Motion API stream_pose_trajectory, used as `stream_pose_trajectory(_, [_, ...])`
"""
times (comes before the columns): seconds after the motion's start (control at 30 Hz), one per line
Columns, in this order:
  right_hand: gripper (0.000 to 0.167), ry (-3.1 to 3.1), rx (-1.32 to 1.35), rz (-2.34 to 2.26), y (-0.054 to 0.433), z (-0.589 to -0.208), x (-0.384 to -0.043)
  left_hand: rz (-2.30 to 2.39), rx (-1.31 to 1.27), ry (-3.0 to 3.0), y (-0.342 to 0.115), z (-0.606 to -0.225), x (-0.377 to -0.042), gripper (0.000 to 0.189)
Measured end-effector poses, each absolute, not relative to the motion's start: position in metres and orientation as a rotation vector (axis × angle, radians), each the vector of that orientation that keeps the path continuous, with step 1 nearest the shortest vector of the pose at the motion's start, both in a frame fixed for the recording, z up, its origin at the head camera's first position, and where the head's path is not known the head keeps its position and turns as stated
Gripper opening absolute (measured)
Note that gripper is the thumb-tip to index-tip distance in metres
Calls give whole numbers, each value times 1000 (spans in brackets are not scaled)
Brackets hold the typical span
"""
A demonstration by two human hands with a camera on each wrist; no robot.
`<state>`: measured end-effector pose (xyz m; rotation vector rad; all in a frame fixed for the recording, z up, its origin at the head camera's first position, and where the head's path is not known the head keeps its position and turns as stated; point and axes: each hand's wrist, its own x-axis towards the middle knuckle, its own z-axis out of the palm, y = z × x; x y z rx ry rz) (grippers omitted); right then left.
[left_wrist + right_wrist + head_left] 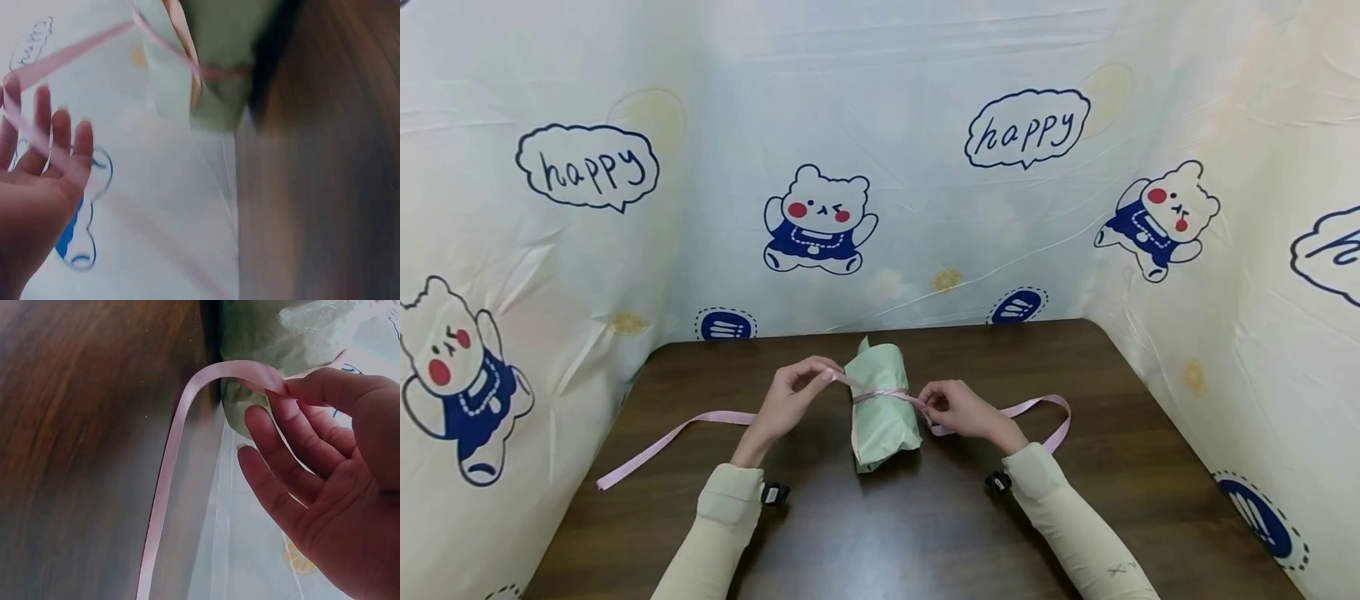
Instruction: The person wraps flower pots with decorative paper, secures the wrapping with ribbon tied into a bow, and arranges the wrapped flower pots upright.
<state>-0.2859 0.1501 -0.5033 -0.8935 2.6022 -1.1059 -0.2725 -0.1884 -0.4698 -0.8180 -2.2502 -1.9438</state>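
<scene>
A bundle wrapped in pale green paper (883,429) lies on the dark wooden table, with a pink ribbon (880,393) drawn around its middle. To its left, my left hand (790,400) pinches one ribbon end between thumb and index finger; in the left wrist view the strip runs taut from these fingers to the bundle. On the other side, my right hand (962,408) pinches the ribbon close to the bundle. The right wrist view shows thumb and index finger on the ribbon (164,481), the other fingers loosely bent, and a long tail hanging down.
Loose ribbon tails stretch over the table (1045,517) on both sides, the right one looping near the forearm. A pale printed cloth (910,75) with bears and "happy" bubbles rises behind the table and along its sides. Each wrist wears a small black device (775,494).
</scene>
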Motion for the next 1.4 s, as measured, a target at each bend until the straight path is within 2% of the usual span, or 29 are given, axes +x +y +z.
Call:
stream_pose_trajectory(0.23, [15, 2626, -944, -1092, 151, -502, -283, -2072, -850, -1947, -152, -467, -275, 22])
stream_pose_trajectory(0.57, [13, 2665, -944, -1176, 151, -493, -276, -2136, -746, -1765, -114, -469, -282, 27])
stream_pose_trajectory(0.77, [14, 2609, -979, -1285, 151, -489, -274, -2138, -579, -1751, -104, -470, -283, 24])
stream_pose_trajectory(0.9, [9, 2593, -984, -1283, 152, -486, -272, -2126, -516, -1743, -101, -468, -284, 30])
stream_pose_trajectory(1.03, [14, 2567, -984, -1206, 154, -481, -270, -2088, -488, -1752, -99, -464, -287, 33])
stream_pose_trajectory(1.23, [4, 2549, -1016, -1030, 166, -481, -268, -1965, -402, -1903, -101, -463, -285, 21])
stream_pose_trajectory(1.4, [8, 2550, -1000, -1061, 172, -477, -265, -2000, -429, -2025, -103, -466, -281, 17])
